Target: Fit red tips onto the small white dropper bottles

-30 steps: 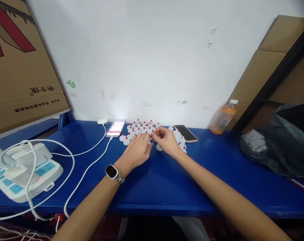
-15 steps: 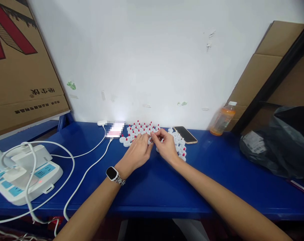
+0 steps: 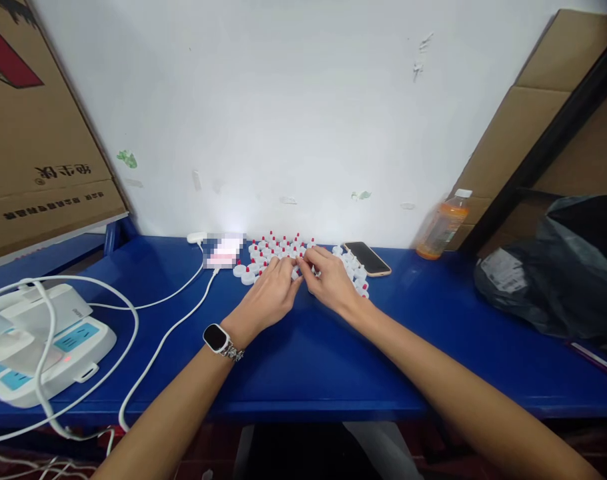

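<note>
Over the middle of the blue table, my left hand (image 3: 272,291) is closed with thumb and fingers around a small white round cap (image 3: 295,273). My right hand (image 3: 329,279) pinches at the top of this same cap, its fingertips meeting those of the left. Fingers hide most of the piece, so whether a red tip sits on it cannot be made out. Behind and left of the hands stand several white caps with red pointed tips (image 3: 266,248). More white caps (image 3: 354,268), most without a visible red tip, lie just right of my right hand.
A phone (image 3: 367,259) lies behind the right-hand caps. An orange drink bottle (image 3: 442,227) and a dark plastic bag (image 3: 533,280) are at right. On the left are a white power strip (image 3: 78,353), looping cables (image 3: 166,333) and a blurred-out lit device (image 3: 224,252).
The view has shifted slightly, so everything sits a little higher and further left. Both hands stay together at the white cap, fingers slightly repositioned.
</note>
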Demonstrator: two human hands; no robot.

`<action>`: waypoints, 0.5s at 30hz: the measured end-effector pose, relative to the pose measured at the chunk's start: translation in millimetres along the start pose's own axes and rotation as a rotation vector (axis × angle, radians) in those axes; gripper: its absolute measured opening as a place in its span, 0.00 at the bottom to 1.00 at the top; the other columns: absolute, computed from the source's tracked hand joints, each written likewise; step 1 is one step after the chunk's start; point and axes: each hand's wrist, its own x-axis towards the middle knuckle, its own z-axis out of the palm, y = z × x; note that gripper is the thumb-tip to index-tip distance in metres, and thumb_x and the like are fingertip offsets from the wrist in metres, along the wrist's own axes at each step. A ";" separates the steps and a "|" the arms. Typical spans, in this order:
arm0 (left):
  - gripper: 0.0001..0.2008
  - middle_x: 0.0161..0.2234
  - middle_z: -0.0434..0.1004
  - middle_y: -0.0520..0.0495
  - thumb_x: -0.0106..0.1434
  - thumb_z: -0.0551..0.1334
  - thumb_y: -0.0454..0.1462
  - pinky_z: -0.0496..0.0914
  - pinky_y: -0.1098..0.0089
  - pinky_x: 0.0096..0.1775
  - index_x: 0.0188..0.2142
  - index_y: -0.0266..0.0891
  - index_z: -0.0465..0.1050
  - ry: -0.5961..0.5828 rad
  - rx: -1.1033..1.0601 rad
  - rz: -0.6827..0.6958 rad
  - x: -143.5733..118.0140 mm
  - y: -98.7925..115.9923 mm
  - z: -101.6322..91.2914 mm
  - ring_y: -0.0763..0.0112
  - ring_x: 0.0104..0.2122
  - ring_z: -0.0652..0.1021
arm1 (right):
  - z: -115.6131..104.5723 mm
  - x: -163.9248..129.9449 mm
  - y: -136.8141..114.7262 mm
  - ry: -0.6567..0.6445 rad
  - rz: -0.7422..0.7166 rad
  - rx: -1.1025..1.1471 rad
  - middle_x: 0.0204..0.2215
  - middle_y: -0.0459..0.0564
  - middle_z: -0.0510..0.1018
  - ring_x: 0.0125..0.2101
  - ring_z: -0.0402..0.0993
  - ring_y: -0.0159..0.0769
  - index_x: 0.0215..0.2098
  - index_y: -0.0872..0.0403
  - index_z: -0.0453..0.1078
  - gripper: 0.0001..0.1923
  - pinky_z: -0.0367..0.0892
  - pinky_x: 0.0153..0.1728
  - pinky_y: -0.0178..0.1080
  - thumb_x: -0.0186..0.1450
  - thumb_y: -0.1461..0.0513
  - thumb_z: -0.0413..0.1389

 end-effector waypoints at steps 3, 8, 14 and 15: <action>0.09 0.44 0.68 0.40 0.73 0.48 0.37 0.70 0.53 0.49 0.47 0.37 0.61 0.013 -0.024 0.007 -0.8 -1.1 -2.3 0.57 0.46 0.69 | 1.0 -1.0 -3.1 -0.002 -0.013 -0.003 0.29 0.48 0.68 0.30 0.64 0.34 0.27 0.51 0.59 0.14 0.60 0.33 0.38 0.72 0.60 0.46; 0.13 0.48 0.68 0.39 0.73 0.48 0.38 0.70 0.53 0.52 0.54 0.38 0.59 0.009 -0.078 0.015 -1.3 -2.5 -3.8 0.57 0.49 0.70 | 0.7 0.2 -5.5 -0.001 0.075 0.196 0.24 0.44 0.67 0.26 0.63 0.32 0.26 0.51 0.58 0.16 0.60 0.30 0.36 0.71 0.56 0.48; 0.29 0.57 0.64 0.36 0.70 0.55 0.42 0.64 0.50 0.59 0.66 0.38 0.46 0.053 -0.062 0.003 1.2 -11.7 1.0 0.54 0.57 0.66 | -13.4 17.8 11.2 -0.125 0.289 0.554 0.23 0.45 0.75 0.25 0.71 0.33 0.30 0.53 0.66 0.14 0.66 0.27 0.35 0.64 0.51 0.57; 0.29 0.57 0.64 0.37 0.70 0.56 0.41 0.63 0.50 0.59 0.66 0.38 0.47 0.063 -0.048 0.001 1.5 -14.5 0.4 0.54 0.57 0.66 | -15.8 20.2 15.5 -0.132 0.295 0.534 0.24 0.46 0.76 0.26 0.72 0.33 0.31 0.54 0.67 0.14 0.66 0.27 0.35 0.63 0.52 0.57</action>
